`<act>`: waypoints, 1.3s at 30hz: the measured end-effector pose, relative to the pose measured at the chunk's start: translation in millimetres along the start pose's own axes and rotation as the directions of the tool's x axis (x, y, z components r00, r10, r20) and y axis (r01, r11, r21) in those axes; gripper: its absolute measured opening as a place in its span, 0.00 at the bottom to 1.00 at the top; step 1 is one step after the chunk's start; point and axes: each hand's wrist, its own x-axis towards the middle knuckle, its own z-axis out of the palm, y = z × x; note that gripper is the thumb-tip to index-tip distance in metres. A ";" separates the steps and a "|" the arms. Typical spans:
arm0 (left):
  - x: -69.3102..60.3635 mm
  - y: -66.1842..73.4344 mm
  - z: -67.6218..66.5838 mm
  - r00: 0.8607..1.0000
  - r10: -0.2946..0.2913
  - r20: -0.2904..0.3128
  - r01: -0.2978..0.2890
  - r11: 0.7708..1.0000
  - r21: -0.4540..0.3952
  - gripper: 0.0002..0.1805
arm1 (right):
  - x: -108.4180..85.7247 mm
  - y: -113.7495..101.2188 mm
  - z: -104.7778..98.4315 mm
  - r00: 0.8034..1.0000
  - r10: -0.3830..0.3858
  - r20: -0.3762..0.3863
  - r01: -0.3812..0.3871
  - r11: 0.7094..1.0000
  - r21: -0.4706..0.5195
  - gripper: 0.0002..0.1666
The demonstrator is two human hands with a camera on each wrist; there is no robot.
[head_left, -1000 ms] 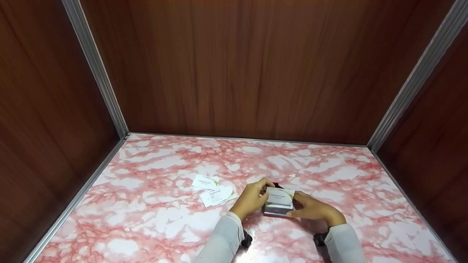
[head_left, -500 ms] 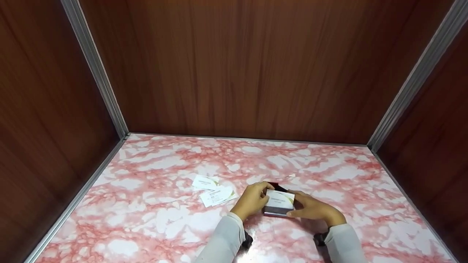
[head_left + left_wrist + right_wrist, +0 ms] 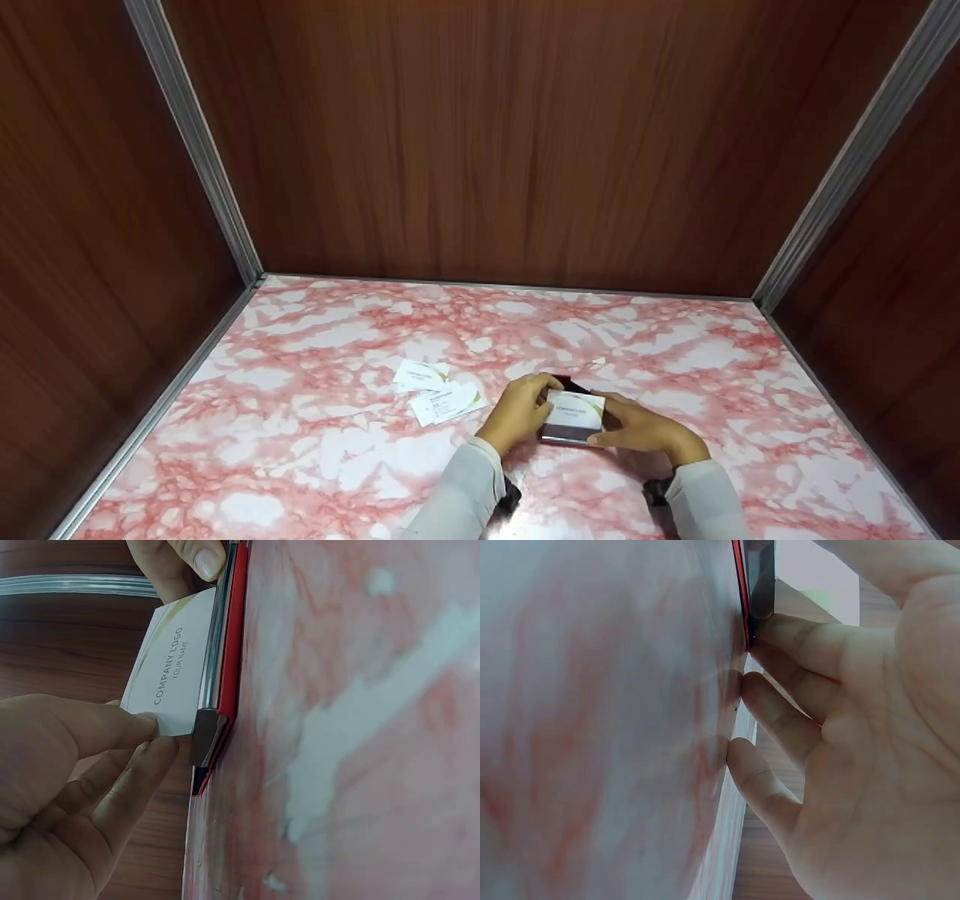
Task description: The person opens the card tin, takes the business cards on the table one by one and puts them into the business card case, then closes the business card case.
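A white card (image 3: 574, 409) printed "COMPANY LOGO" lies tilted over a red-edged case (image 3: 570, 435) with a metallic rim. My left hand (image 3: 517, 409) pinches the card's left edge between thumb and fingers; the left wrist view shows the card (image 3: 171, 664) standing up from the case (image 3: 231, 652). At the case's right side, my right hand (image 3: 645, 429) holds it with the thumb on its near right corner and fingers along the far side. In the right wrist view the lower fingertips of that hand (image 3: 855, 735) touch the tabletop.
Several white cards (image 3: 448, 401) lie overlapping on the red-and-white marbled table (image 3: 300, 450), left of my left hand. Dark brown wood panels (image 3: 480, 150) with grey metal corner strips enclose the table at the back and both sides.
The card in my left hand has come slightly down and toward me over the case since a second ago. My right hand has stayed about where it was.
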 end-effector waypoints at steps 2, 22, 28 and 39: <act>-0.1 0.0 0.1 1.000 0.012 -0.007 -0.012 1.000 0.002 0.16 | 0.1 -0.1 0.1 1.000 0.008 0.002 -0.008 1.000 -0.004 0.47; -4.9 0.6 -6.4 0.991 -0.046 0.124 0.035 0.996 0.083 0.17 | -0.6 0.6 -0.1 1.000 0.028 0.003 -0.028 0.999 -0.024 0.52; -5.8 2.3 -8.4 0.982 -0.055 0.180 0.033 0.992 0.124 0.15 | -2.5 -1.3 -1.4 0.999 0.038 0.016 -0.038 0.999 -0.038 0.50; -9.5 7.4 -13.5 0.962 -0.020 0.273 -0.057 0.961 0.271 0.16 | -1.8 0.8 -1.2 1.000 0.014 0.015 -0.013 0.998 -0.054 0.50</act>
